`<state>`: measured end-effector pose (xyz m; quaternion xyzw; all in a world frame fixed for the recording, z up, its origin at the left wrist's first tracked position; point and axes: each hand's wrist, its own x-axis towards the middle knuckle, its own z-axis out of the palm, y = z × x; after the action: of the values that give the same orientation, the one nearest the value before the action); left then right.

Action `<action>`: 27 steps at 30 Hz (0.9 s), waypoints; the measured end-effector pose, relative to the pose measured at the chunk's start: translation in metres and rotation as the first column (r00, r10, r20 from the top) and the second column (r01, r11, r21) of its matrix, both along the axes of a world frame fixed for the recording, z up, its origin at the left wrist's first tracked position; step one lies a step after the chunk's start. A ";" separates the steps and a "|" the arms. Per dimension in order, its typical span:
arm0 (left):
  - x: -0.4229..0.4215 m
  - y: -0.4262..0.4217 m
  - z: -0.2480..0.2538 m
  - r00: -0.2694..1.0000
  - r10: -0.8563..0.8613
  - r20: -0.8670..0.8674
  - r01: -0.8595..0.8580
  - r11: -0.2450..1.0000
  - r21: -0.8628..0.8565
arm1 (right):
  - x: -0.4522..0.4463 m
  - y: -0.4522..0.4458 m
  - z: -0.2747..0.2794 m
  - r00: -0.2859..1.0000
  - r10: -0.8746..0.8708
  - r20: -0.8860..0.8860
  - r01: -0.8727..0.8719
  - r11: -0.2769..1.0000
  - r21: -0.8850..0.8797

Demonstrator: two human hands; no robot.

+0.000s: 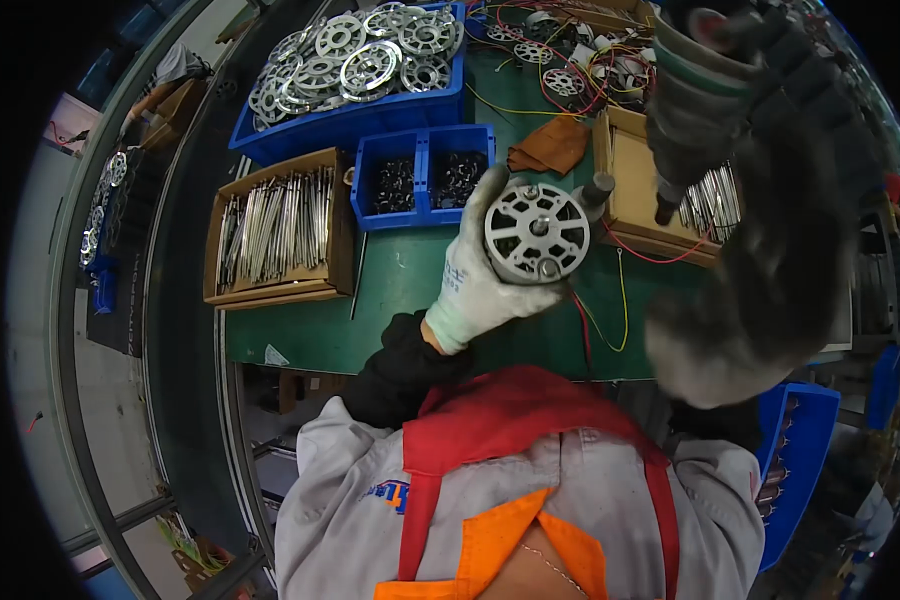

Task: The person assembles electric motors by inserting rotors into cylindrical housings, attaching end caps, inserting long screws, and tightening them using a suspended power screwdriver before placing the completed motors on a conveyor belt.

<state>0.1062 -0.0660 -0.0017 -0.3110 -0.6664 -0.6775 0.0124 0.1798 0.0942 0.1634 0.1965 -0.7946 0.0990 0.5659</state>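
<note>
My left hand [480, 275], in a white glove, is closed round a motor [537, 232] with a silver, spoked end cover facing up. Red and yellow wires [622, 300] hang near the motor's lower right. My right hand [755, 310], in a soiled glove, is off to the right and smeared by motion; its fingers cannot be made out. Above it hangs a power screwdriver [695, 120] with a wrapped body, its dark tip pointing down near a cardboard box [625, 165] of metal rods.
A blue bin [350, 128] of silver end covers stands at the back left. Nearer are blue trays [390, 218] of small dark parts and a box [280, 293] of long bolts. A brown cloth [550, 145] and tangled wires [600, 75] lie behind. At lower right sits another blue bin [805, 470].
</note>
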 end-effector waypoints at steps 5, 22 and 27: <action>-0.055 0.019 0.015 0.965 -0.148 0.216 0.112 0.979 0.169 | 0.040 -0.022 -0.129 0.514 0.513 0.687 -0.119 0.836 -0.536; -0.110 0.039 -0.014 0.963 -0.058 0.263 -0.002 0.975 0.221 | -0.053 -0.023 -0.230 0.334 0.578 0.744 0.478 0.576 -0.663; -0.113 0.031 -0.020 0.968 -0.071 0.242 0.026 0.982 0.186 | -0.046 -0.035 -0.202 0.261 0.505 0.822 0.553 0.620 -0.557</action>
<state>-0.0067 -0.0347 -0.0221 -0.2377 -0.5903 -0.7691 -0.0593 0.1339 0.0589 -0.0389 -0.1903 -0.8318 0.5210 -0.0195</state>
